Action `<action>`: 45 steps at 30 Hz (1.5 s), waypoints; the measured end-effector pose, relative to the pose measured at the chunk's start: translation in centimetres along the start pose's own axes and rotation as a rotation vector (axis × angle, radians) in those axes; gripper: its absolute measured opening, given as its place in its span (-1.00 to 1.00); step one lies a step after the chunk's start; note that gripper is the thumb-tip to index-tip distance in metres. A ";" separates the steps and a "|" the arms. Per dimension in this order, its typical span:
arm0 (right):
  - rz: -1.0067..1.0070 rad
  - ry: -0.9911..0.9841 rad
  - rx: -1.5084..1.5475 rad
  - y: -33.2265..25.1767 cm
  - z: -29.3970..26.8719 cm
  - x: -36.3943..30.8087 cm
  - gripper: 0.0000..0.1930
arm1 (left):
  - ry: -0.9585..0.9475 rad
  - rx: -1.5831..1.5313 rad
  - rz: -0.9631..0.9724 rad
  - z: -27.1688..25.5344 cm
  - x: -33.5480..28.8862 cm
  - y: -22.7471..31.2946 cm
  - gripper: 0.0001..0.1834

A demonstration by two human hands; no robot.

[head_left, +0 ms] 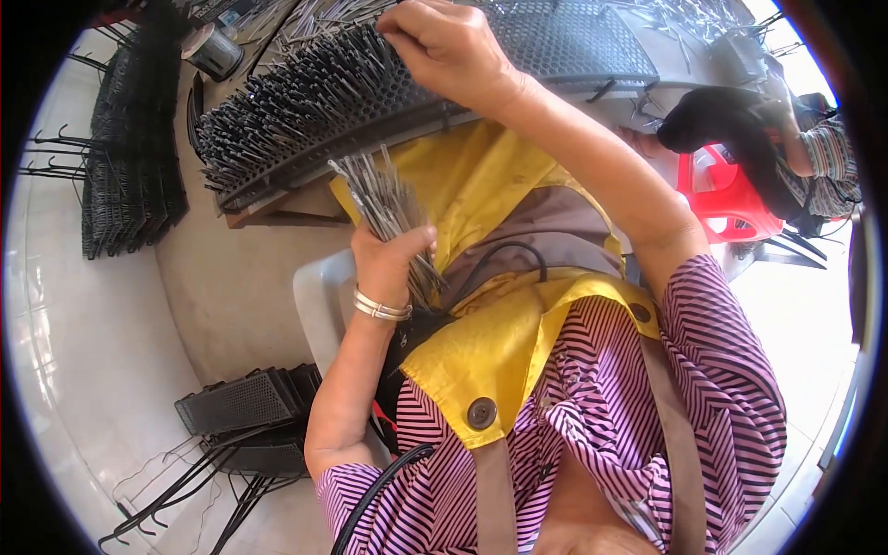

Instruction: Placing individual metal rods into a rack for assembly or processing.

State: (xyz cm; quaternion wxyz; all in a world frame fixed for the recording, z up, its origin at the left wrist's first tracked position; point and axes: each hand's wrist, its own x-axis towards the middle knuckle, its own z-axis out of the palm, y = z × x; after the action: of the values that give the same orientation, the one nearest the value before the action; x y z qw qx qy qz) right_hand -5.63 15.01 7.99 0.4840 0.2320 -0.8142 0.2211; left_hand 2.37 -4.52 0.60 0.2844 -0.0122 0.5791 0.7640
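My left hand (381, 264), a bangle on its wrist, is wrapped round a bundle of thin grey metal rods (372, 192). The rods point up and away, their lower ends reaching past my palm toward my lap. Farther off, my right hand (453, 51) hangs over a long perforated black rack (578, 51), its fingertips pinched together. Whatever may be between those fingers is hidden or too small to name. Many dark rods (287, 116) stand upright in the rack's holes to the left of that hand. The right part of the rack shows bare holes.
A metal can (211, 51) and loose rods lie beyond the rack. Stacked black perforated racks with hooked wires (134, 148) stand at the left, more (245, 407) at lower left. Another person sits at right by a red plastic stool (726, 199). A yellow apron (472, 370) covers my lap.
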 end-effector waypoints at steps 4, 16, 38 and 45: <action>0.074 0.022 0.194 0.2 -0.4 0.0 -0.90 | -0.014 -0.008 -0.013 0.0 0.1 -0.1 -0.81; -0.009 -0.103 -0.126 -0.4 -0.3 0.3 -0.90 | -0.084 0.008 -0.037 0.0 -0.2 -0.1 -0.74; 0.114 -0.436 0.078 1.8 3.7 -1.2 -0.82 | -0.230 -0.008 -0.051 0.2 -0.2 -0.2 -0.52; 0.559 -0.516 0.088 -1.5 -0.1 -1.1 -0.63 | -0.323 -0.100 -0.100 0.1 0.0 -0.1 -0.48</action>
State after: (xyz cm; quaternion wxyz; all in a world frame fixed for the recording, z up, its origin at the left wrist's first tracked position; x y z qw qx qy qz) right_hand -4.23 14.10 7.28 0.1736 0.0695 -0.9310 0.3135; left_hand 2.47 -4.44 0.59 0.4105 0.0678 0.4857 0.7687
